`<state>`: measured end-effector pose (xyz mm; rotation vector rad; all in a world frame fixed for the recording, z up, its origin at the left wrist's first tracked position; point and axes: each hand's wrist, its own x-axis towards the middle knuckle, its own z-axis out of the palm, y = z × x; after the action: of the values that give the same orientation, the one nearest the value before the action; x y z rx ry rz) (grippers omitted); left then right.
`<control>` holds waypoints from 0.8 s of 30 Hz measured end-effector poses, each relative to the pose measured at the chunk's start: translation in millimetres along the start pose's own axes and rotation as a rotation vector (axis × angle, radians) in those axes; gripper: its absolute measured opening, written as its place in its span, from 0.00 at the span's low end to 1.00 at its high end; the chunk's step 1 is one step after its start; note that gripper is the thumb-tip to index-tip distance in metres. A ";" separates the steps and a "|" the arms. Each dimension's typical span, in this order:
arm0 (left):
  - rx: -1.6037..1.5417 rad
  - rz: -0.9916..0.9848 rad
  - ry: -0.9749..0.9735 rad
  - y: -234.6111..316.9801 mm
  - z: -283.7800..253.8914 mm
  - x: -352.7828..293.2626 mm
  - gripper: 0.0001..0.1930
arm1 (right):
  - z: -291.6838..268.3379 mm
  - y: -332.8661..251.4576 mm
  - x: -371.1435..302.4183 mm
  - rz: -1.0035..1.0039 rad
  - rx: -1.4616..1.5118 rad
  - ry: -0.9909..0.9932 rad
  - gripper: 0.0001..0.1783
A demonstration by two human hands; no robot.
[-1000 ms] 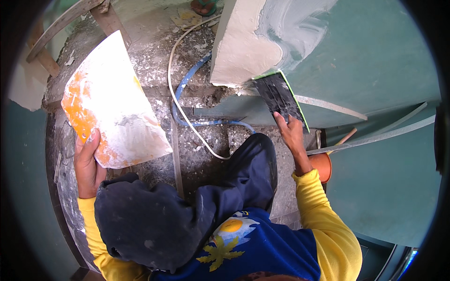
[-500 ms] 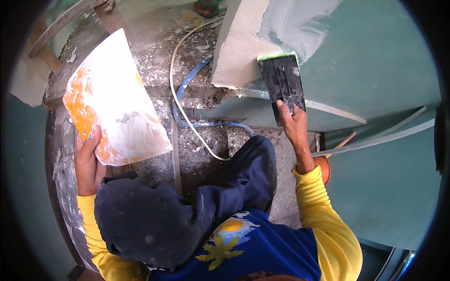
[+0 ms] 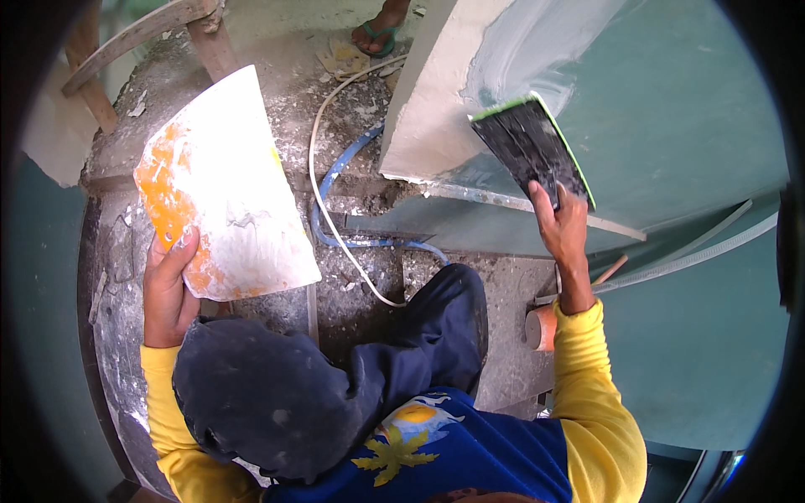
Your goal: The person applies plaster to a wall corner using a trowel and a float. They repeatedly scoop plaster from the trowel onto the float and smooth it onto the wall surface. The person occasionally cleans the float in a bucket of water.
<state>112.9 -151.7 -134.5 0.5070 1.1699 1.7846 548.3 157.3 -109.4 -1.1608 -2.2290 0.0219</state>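
My left hand (image 3: 170, 281) grips the lower left edge of a curved orange sheet (image 3: 243, 201), its upper face mostly coated in white plaster. In my right hand (image 3: 562, 222) is a black plastering float (image 3: 530, 147) with a bright green edge, gripped by its handle, which my fingers mostly hide. The float is tilted over the green wall (image 3: 671, 126), just below a patch of smeared wet white plaster (image 3: 537, 50). I cannot tell whether its edge touches the wall. A whitish plastered corner strip (image 3: 432, 92) runs along the wall's left side.
A white hose (image 3: 315, 151) and a blue hose (image 3: 335, 172) curve over the splattered floor. An orange cup-like container (image 3: 541, 327) stands by my right forearm. Pale bent strips (image 3: 713, 251) lean at the right. A wooden frame (image 3: 142, 38) and another person's sandalled foot (image 3: 377, 35) are at the back.
My right hand has moved right with the float, which has turned so its top leans further left. The coated sheet has shifted slightly right. More of the orange container shows.
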 end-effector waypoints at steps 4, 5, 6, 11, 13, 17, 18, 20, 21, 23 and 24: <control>-0.003 0.033 0.024 2.9 8.2 -4.1 0.27 | -2.7 -16.9 32.9 -0.037 -0.080 -0.036 0.30; -0.005 0.034 0.017 2.7 6.7 -3.9 0.27 | -0.9 -19.1 35.3 -0.041 -0.093 -0.045 0.30; -0.007 0.036 0.010 2.0 5.4 -3.9 0.27 | 0.0 -20.6 37.5 -0.047 -0.107 -0.053 0.30; -0.014 0.040 -0.013 2.4 7.1 -6.0 0.26 | -3.4 -5.4 23.4 0.082 -0.143 -0.052 0.31; -0.041 0.028 -0.020 3.0 7.4 -5.1 0.25 | -7.4 10.0 7.7 0.190 -0.043 -0.033 0.30; -0.007 0.031 -0.025 -0.4 10.5 -1.2 0.27 | 6.7 17.7 -20.8 0.429 0.402 0.045 0.25; -0.011 0.026 -0.032 -2.1 7.2 0.0 0.27 | 18.5 13.6 -21.9 0.386 0.415 0.038 0.23; 0.006 0.019 -0.041 0.4 4.7 -0.2 0.27 | 39.9 -9.4 -16.7 0.381 0.524 0.009 0.22; 0.018 0.020 -0.038 1.4 3.0 -2.6 0.27 | 49.5 -24.3 -11.3 0.411 0.616 -0.017 0.22; 0.026 0.027 -0.037 2.9 5.1 -2.7 0.27 | 64.4 -36.6 -6.3 0.385 0.614 0.000 0.22; 0.016 0.033 -0.033 2.5 5.4 -3.8 0.26 | 69.9 -40.9 -5.5 0.362 0.585 0.005 0.22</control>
<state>117.5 -152.5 -129.3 0.5658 1.1595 1.7896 483.6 146.1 -157.1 -1.1914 -1.7888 0.7611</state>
